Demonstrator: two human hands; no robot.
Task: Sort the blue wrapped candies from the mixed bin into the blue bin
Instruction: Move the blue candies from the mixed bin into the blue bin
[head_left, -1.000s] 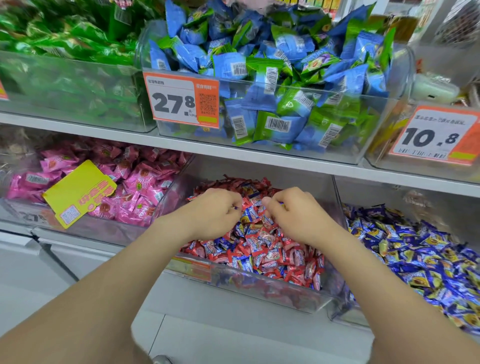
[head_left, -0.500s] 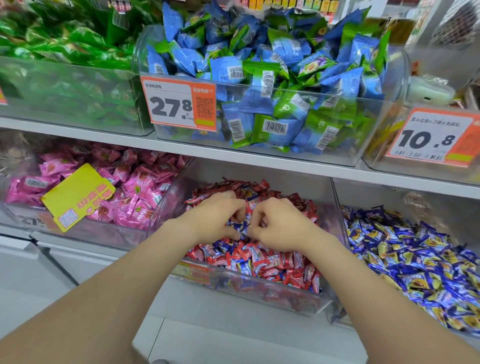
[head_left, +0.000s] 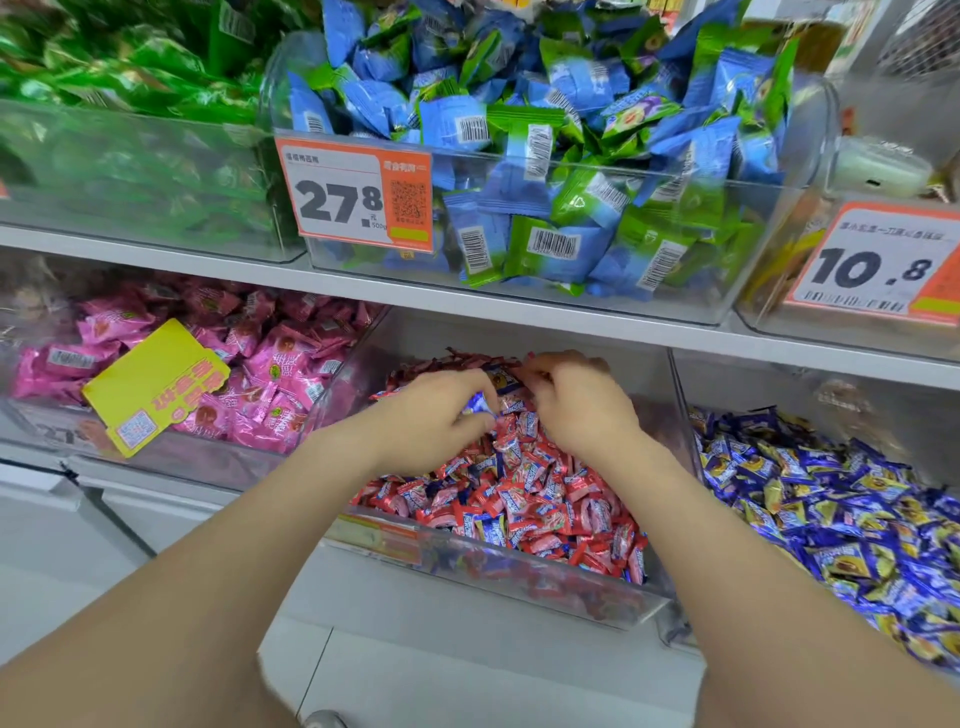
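Observation:
The mixed bin is the clear middle bin on the lower shelf, full of red candies with several blue ones among them. My left hand is over the pile and holds a blue wrapped candy between its thumb and curled fingers. My right hand is just to its right, fingers curled, with the fingertips pinching another blue candy at the back of the pile. The blue bin, to the right, holds a heap of blue and yellow candies.
A bin of pink candies with a yellow tag sits to the left. The upper shelf overhangs the lower bins and carries bins of green packs and blue-green packs, with price tags in front.
Both hands have moved towards the back of the mixed bin. A blue candy now shows in my left hand, and my right fingertips have reached another one.

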